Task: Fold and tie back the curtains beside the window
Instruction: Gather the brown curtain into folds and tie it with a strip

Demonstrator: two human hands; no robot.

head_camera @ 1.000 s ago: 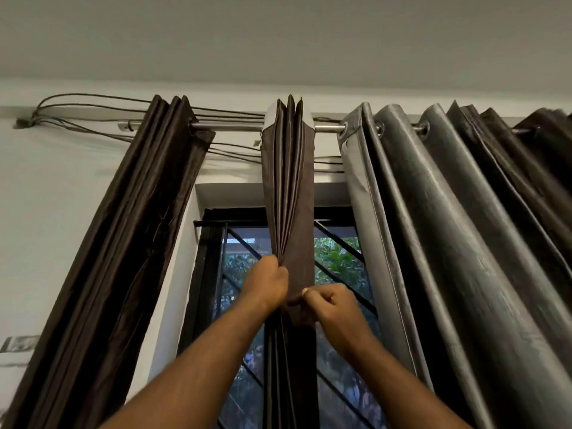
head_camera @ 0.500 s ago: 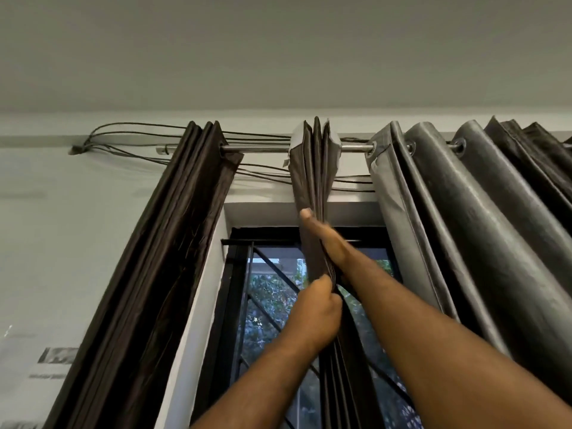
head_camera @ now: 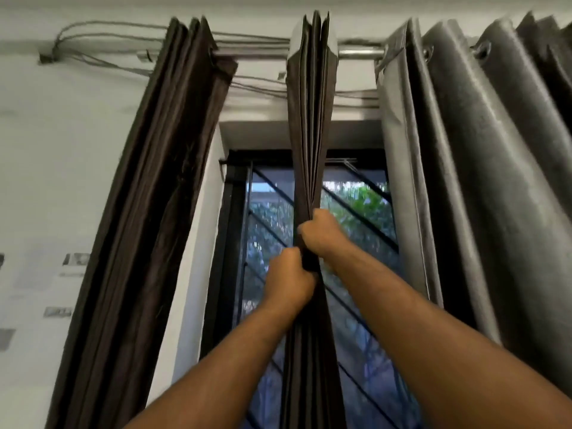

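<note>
Fingers of the right hand are curled tight round the narrow, dark brown pleated curtain panel, squeezing its folds into one bunch. Just below, touching it, the left hand grips the same bunch in a closed fist, with its knuckles turned toward the camera and its fingertips hidden behind the cloth.

This gathered panel hangs from the shiny metal curtain rod at the middle of the view, in front of the window. It is wider at the top, pinched where the hands hold it, and falls straight down between the two forearms.

Behind it is the black-framed window with a grille of slanted dark bars, and blurred green leaves show through the glass.

To the left, a second dark brown curtain hangs folded against the pale wall. To the right, a grey textured curtain with metal eyelets hangs in broad folds.

Thin grey cables run along the wall behind the rod.
</note>
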